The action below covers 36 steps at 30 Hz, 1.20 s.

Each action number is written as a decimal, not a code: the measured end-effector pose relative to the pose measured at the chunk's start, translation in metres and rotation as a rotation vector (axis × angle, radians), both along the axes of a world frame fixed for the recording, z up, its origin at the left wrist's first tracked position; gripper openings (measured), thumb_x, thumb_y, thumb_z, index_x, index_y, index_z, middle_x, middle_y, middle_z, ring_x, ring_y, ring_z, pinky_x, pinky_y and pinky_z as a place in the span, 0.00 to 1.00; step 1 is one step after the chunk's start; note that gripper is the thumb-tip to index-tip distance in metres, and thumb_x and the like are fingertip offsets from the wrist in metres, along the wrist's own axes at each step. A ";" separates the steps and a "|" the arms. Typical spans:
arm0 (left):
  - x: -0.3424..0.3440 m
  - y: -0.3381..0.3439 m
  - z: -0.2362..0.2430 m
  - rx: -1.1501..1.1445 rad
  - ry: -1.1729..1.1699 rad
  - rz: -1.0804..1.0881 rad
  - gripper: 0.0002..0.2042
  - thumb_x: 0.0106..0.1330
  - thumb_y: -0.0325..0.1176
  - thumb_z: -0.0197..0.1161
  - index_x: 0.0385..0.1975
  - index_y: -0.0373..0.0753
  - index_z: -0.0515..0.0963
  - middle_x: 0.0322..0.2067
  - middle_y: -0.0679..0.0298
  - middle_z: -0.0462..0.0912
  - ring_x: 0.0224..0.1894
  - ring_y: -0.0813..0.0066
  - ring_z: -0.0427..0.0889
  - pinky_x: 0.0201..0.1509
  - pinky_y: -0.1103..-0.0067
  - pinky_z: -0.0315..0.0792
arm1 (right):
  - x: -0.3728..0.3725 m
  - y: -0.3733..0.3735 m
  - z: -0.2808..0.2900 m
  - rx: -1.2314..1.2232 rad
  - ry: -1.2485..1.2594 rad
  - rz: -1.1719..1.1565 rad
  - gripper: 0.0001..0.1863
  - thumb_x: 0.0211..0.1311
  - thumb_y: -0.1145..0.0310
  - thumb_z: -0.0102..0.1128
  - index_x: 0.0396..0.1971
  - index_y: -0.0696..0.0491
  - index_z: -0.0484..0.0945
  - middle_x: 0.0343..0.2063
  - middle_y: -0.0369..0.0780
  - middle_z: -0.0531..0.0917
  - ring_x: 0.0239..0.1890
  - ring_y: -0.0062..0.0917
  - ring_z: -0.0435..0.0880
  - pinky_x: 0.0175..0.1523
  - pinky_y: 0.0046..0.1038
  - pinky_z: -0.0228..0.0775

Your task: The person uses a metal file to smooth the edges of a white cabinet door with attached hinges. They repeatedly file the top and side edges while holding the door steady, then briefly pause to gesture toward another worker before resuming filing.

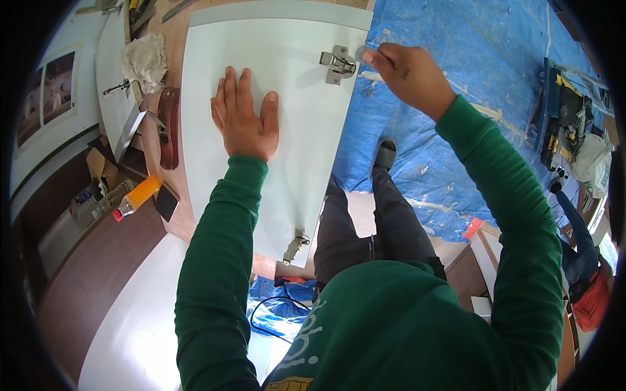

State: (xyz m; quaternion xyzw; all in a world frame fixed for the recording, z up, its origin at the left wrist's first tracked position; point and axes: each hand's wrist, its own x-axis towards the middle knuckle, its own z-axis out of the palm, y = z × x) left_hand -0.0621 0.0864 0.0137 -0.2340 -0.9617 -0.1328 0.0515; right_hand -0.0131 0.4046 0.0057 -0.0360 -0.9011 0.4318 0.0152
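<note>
A white cabinet door (297,137) lies flat on a wooden worktop. My left hand (248,120) rests palm down on it, fingers stretched and thumb apart. At the door's far right edge, a metal concealed hinge (338,65) is fitted to the face. My right hand (412,73) is closed just right of that hinge, thumb and forefinger pinching a small grey rounded piece (361,53). Its exact kind is unclear, and so is whether it touches the hinge. A second concealed hinge (297,247) sits at the door's near right corner.
Left of the door are a crumpled cloth (145,62), an orange drink bottle (137,197) and a dark phone (166,204). Blue sheeting (443,143) covers the floor. A tool case (562,124) stands at right; another person (583,260) is at the far right edge.
</note>
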 end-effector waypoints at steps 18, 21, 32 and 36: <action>0.002 0.002 0.002 -0.017 0.033 -0.017 0.29 0.74 0.48 0.55 0.70 0.38 0.68 0.73 0.48 0.64 0.74 0.46 0.59 0.78 0.53 0.47 | 0.016 -0.006 -0.005 -0.091 -0.038 -0.049 0.27 0.76 0.50 0.56 0.23 0.58 0.74 0.14 0.46 0.70 0.18 0.38 0.70 0.26 0.40 0.64; 0.001 0.001 0.002 -0.011 0.008 -0.003 0.30 0.74 0.50 0.55 0.70 0.38 0.68 0.73 0.48 0.63 0.75 0.47 0.58 0.78 0.52 0.45 | 0.020 -0.012 -0.001 -0.048 -0.020 0.017 0.27 0.76 0.49 0.54 0.23 0.57 0.75 0.14 0.48 0.73 0.18 0.42 0.76 0.27 0.41 0.67; 0.000 -0.001 -0.001 0.006 -0.007 -0.013 0.31 0.75 0.52 0.53 0.71 0.40 0.66 0.74 0.50 0.61 0.77 0.49 0.55 0.80 0.51 0.41 | 0.031 -0.028 0.008 -0.069 -0.071 -0.029 0.24 0.76 0.53 0.58 0.24 0.56 0.74 0.14 0.46 0.70 0.18 0.38 0.70 0.25 0.40 0.62; 0.000 0.000 0.000 -0.005 -0.024 0.006 0.31 0.75 0.52 0.53 0.71 0.40 0.66 0.74 0.49 0.61 0.78 0.50 0.54 0.80 0.51 0.41 | 0.041 -0.038 0.007 -0.145 -0.072 0.099 0.24 0.74 0.51 0.59 0.23 0.56 0.74 0.14 0.49 0.70 0.17 0.44 0.73 0.25 0.43 0.63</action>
